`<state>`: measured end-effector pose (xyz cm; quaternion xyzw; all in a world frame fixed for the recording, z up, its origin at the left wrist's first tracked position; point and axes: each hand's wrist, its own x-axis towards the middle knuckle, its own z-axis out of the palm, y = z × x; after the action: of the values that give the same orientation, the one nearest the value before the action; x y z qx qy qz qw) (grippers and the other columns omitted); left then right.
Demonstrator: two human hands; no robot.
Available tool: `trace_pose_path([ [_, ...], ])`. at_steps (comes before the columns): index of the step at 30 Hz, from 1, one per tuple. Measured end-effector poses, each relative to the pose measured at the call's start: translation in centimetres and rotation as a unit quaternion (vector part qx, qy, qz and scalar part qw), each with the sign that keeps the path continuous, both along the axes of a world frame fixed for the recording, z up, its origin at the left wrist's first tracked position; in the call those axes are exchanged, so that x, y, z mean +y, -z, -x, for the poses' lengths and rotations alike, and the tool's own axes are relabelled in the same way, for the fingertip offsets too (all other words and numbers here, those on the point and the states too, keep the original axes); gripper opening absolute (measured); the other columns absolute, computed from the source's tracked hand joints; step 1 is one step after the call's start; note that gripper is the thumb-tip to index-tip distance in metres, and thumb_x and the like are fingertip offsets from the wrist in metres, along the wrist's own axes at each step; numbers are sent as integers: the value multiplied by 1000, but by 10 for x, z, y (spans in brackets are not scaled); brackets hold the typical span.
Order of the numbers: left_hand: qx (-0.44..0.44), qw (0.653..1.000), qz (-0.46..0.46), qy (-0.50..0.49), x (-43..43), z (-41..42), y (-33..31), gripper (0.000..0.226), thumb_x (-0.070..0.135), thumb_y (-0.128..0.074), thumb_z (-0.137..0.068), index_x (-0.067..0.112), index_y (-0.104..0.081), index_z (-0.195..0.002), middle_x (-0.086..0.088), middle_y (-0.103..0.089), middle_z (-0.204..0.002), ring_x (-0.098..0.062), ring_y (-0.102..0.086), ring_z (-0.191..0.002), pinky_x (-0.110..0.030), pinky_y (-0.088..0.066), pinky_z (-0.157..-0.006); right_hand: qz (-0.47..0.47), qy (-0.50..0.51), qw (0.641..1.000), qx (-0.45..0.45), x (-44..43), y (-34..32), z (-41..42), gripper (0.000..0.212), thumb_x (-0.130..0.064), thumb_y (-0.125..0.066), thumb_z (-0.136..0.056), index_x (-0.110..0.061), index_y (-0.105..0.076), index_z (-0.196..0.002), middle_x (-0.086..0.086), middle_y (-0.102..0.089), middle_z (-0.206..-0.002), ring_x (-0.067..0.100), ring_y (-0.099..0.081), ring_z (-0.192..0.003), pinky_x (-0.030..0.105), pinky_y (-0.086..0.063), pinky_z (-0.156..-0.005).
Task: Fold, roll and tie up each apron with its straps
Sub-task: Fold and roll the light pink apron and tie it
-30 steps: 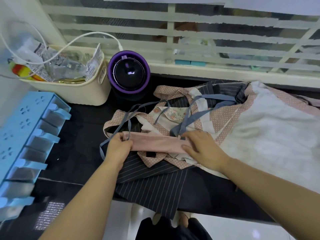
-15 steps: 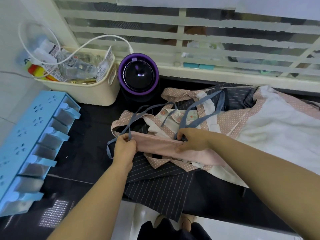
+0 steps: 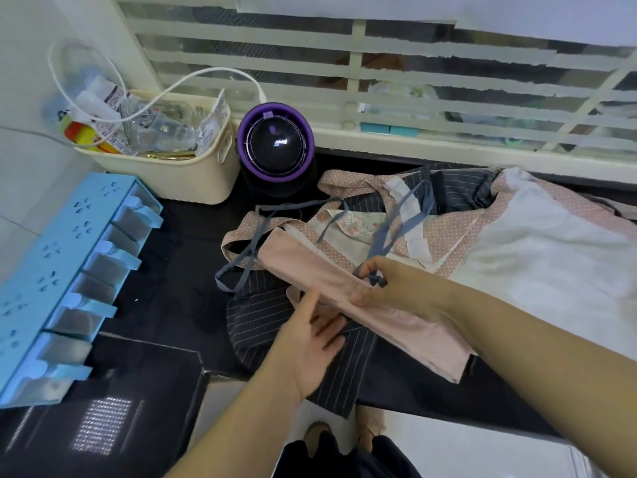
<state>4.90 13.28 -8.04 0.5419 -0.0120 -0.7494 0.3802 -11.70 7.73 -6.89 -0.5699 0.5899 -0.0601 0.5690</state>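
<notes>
The pink apron (image 3: 310, 263), folded into a long narrow strip, runs slantwise from the centre of the frame down toward the lower right, lying across a heap of other aprons. The right hand (image 3: 396, 288) grasps it at mid-length: the thumb is curled round the strip's near edge and the fingertips pinch a grey-blue strap (image 3: 381, 241) that rises from there toward the upper centre. The right forearm crosses over the strip's lower stretch and hides part of it. The left hand (image 3: 310, 346) is released, fingers straight and spread, its forefinger touching the strip's lower edge; the palm lies over a dark striped apron (image 3: 262, 315) whose corner hangs off the front of the black counter (image 3: 179, 263).

More strap loops trail over the heap at centre left, tangled with dotted pink trim (image 3: 444, 229). A white cloth (image 3: 551, 270) fills the right side. In the upper left stands a cream basket (image 3: 179, 181) stuffed with packets, a white cable (image 3: 193, 77) arching over it to a round purple-rimmed device (image 3: 275, 146) just beside the basket. A light blue rack (image 3: 51, 270) lines the left edge. Window slats (image 3: 413, 88) span the top.
</notes>
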Motion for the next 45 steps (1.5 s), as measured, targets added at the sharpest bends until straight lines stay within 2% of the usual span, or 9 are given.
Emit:
trace_pose_path([
  [11,49,981,168,88,-37,35,-56,25,13,-43,-100,6,-67,-102,-7,-74,-95,-14,-71,-82,-29,-59,-71,172,124,977,21,37,-77,51,10,-25,-44,-100,-20,-43,-109,0,-61,-68,9,-54,-47,22,-44,-48],
  [15,50,975,156,149,-52,52,-95,26,11,-41,-101,1,-65,-105,-11,-71,-100,-18,-68,-87,-30,-57,-74,497,-94,813,290,46,-85,101,59,-15,-61,-87,-17,-34,-139,8,-57,-108,21,-55,-83,35,-50,-71],
  [21,73,960,141,230,-56,74,-138,27,11,-40,-101,-3,-63,-99,-16,-69,-89,-25,-64,-83,-34,-55,-74,689,-193,688,125,44,-114,89,31,-16,-47,-97,-17,-58,-127,5,-54,-134,24,-48,-117,25,-35,-103],
  [25,73,962,143,219,-57,80,-153,28,10,-41,-101,-6,-62,-91,-18,-69,-76,-29,-64,-76,-42,-52,-73,525,-80,846,40,40,-142,77,36,-63,-56,-81,-39,-71,-103,-32,-64,-106,4,-50,-106,22,-41,-94],
  [27,65,965,155,202,-60,84,-158,23,6,-42,-100,-6,-61,-101,-19,-69,-72,-27,-68,-63,-38,-57,-60,445,-31,895,-21,37,-155,79,42,-64,-61,-75,-33,-74,-99,-22,-68,-99,3,-55,-98,22,-45,-89],
  [30,58,965,184,177,-65,94,-163,26,3,-39,-100,-10,-60,-108,-23,-70,-83,-29,-71,-64,-35,-58,-51,427,-46,902,-28,31,-172,83,29,-34,-61,-88,-7,-66,-81,-5,-65,-78,8,-58,-72,27,-49,-70],
  [36,-32,941,301,151,-76,118,-175,23,12,-55,-96,-1,-62,-114,-19,-70,-107,-29,-67,-101,-39,-56,-88,390,34,916,-88,10,-178,94,22,-38,-46,-92,-28,-63,-82,-17,-65,-79,-10,-59,-76,10,-42,-70],
  [41,-163,906,358,159,-89,134,-194,26,17,-49,-99,12,-60,-75,-7,-65,-67,-23,-63,-67,-32,-52,-65,495,-14,868,-38,-1,-174,102,68,-64,-32,-93,-4,-62,-81,10,-62,-80,18,-57,-79,33,-46,-76],
  [45,-131,913,373,103,-99,140,-210,38,12,-43,-99,16,-46,-62,1,-50,-48,-9,-49,-40,-22,-41,-47,514,-20,857,35,-5,-174,109,86,-87,-13,-75,-14,-57,-74,5,-53,-84,3,-38,-90,20,-33,-80],
])
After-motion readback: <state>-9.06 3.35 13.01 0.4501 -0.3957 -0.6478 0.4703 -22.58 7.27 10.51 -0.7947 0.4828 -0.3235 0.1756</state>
